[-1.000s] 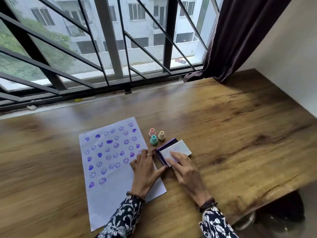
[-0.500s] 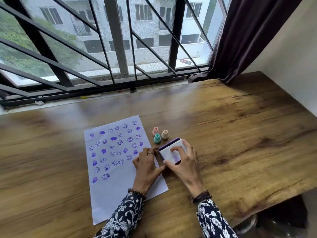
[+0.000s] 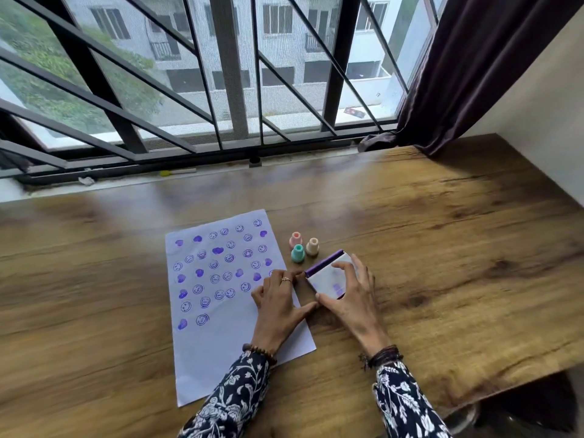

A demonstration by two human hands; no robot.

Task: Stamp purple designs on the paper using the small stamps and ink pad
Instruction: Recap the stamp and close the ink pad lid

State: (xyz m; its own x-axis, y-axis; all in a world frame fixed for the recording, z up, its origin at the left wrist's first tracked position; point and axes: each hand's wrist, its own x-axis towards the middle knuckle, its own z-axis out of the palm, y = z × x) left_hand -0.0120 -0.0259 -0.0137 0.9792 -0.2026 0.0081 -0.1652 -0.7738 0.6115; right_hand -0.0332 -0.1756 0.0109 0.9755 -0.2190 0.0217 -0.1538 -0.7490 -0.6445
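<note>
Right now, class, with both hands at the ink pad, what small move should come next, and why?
Probably press the lid flat to shut the ink pad: the right hand has it nearly down, a purple strip still shows at the far edge, and all three stamps stand untouched beside it.

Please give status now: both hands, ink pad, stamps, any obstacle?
Left hand flat on paper. Right hand on ink pad lid. Three stamps upright, untouched. No obstacle.
</note>
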